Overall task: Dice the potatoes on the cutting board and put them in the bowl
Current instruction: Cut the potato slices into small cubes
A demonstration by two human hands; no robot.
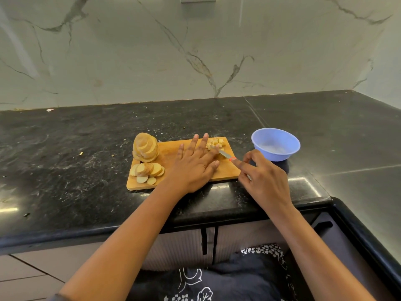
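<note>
1. Left hand [193, 168] is down flat on the cutting board [173, 152], palm down, grip spread wide with the fingers straight and fanned, pinching nothing.
2. Its fingertips reach right up to the diced potato [217, 142], a small heap of pale cubes at the board's far right corner.
3. The knife [224, 153] lies on the board just this side of the cubes, blade pointing toward the left hand's fingers, orange handle end toward the right hand [264, 177].
4. That hand's index finger is stretched out and touches the orange handle end. The thumb and other fingers arch above it, curled. I cannot tell whether this grip actually clasps the handle.
5. At the far left of the board sits a sliced potato [145, 147], its rounds leaning together in a tall stack.
6. In front of it, at the near left corner, loose potato slices [146, 170] are fanned out and overlapping.
7. The blue bowl [280, 157] stands on the dark counter [86, 148] just beside the board's right end, and no potato shows inside it.
8. A veined marble wall [130, 51] rises behind the counter.
</note>
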